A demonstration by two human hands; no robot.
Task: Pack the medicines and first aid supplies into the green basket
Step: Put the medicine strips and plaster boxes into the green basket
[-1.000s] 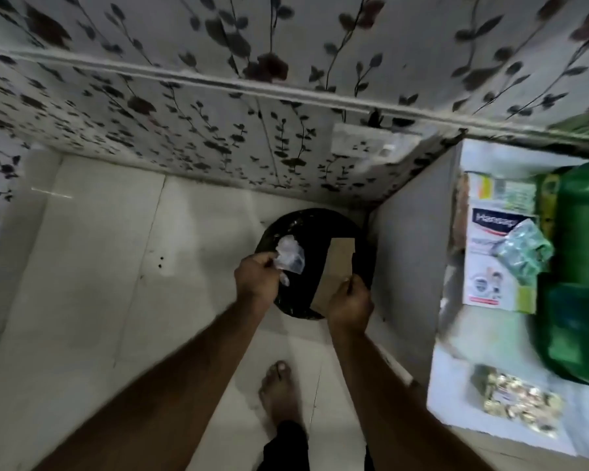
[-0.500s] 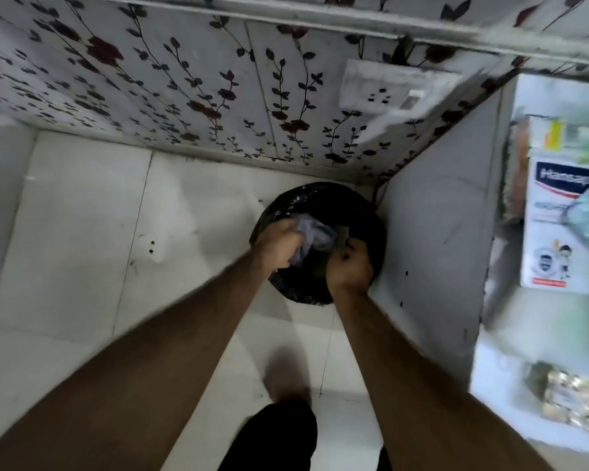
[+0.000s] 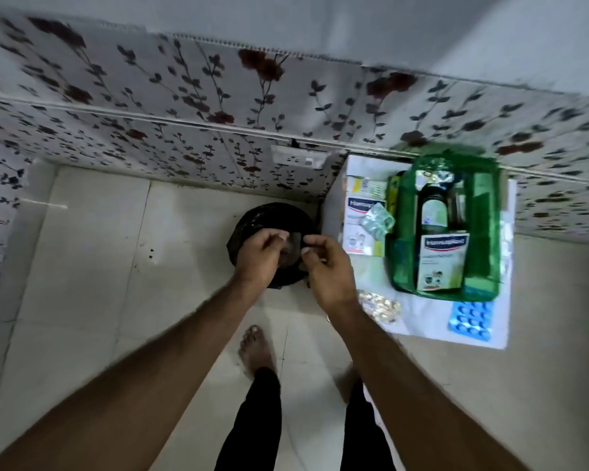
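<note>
The green basket [image 3: 487, 232] stands on a low white table [image 3: 425, 326] at the right. It holds a dark syrup bottle [image 3: 434, 209] and a Hansaplast box [image 3: 441, 263]. Left of it lie a second Hansaplast box [image 3: 359, 229] and a green blister strip [image 3: 376, 220]. A gold blister strip [image 3: 381, 305] and a blue blister strip [image 3: 470, 317] lie in front. My left hand [image 3: 257, 266] and my right hand [image 3: 329, 273] hover side by side over a black bin [image 3: 269, 215], left of the table, fingers loosely apart, nothing clearly held.
The bin sits on the pale tiled floor against the floral wall, close to the table's left side. A wall socket [image 3: 300, 159] is above it. My bare foot [image 3: 255, 348] and legs stand just behind the bin.
The clear wrapper and the cardboard piece that my hands held over the bin are gone from them. My hands have lifted and parted slightly, and my view has swung right onto the basket.
</note>
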